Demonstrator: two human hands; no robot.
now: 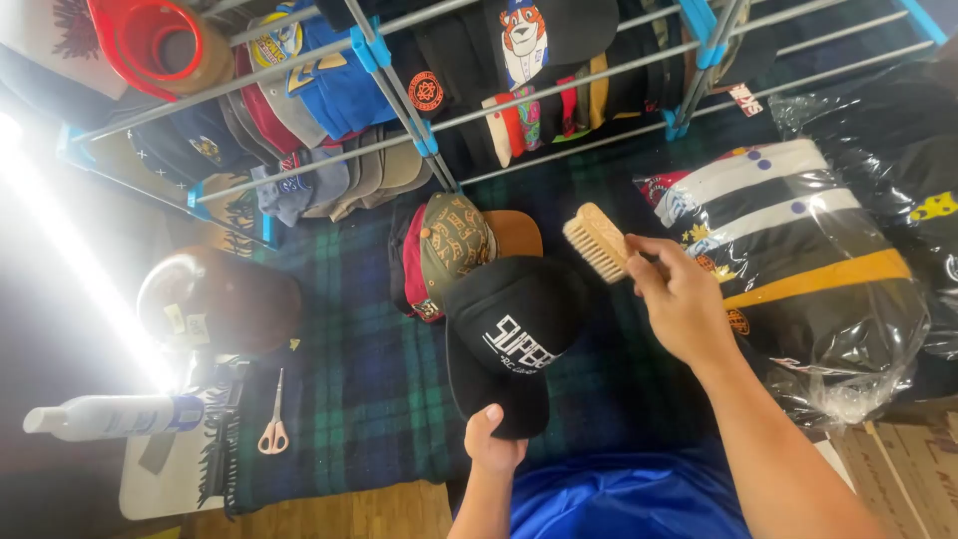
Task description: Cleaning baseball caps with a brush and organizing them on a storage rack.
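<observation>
Right hand (pixel 687 299) fingers closed round wooden brush (pixel 597 241), bristles facing down-left, just off the crown at 2 o'clock of the black cap (pixel 511 334). Left hand (pixel 491 441) pinching the brim at 6 o'clock, thumb on top, cap held up over plaid blanket (pixel 369 399). Best brushed, by the look of it, with short light strokes and brim kept taut. Stacked caps (pixel 454 250) at 11 o'clock; scissors (pixel 273 431) and spray bottle (pixel 110 415) well apart at 9.
</observation>
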